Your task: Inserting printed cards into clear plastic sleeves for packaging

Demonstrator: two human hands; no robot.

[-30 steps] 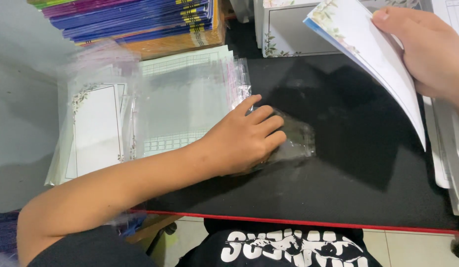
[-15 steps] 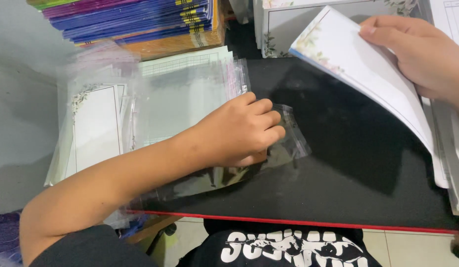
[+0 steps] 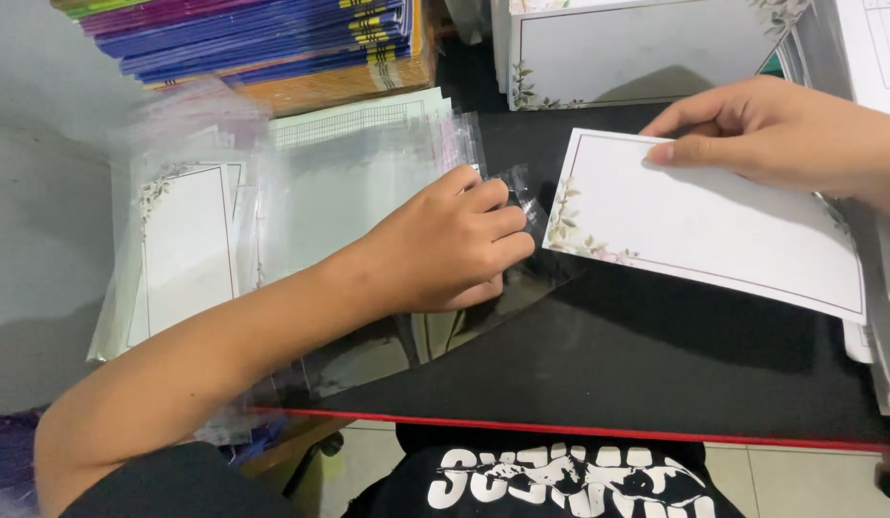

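My left hand (image 3: 450, 247) rests on a clear plastic sleeve (image 3: 435, 336) lying on the black table (image 3: 656, 374), fingers curled on the sleeve's open end. My right hand (image 3: 781, 129) pinches the top edge of a white card with a floral corner and a thin border (image 3: 704, 225). The card lies nearly flat, its left edge close to the sleeve's mouth and my left fingertips.
A pile of clear sleeves and bagged cards (image 3: 190, 245) lies at the left. Behind it stands a stack of coloured booklets (image 3: 272, 43). More floral cards (image 3: 637, 48) stand at the back, and paper stacks (image 3: 881, 58) line the right edge. A red strip (image 3: 608, 430) marks the table's front.
My right hand has brought the card down from a raised, bent position to lie nearly flat by the sleeve. My left hand has lifted the sleeve's end slightly and shifted a little left.
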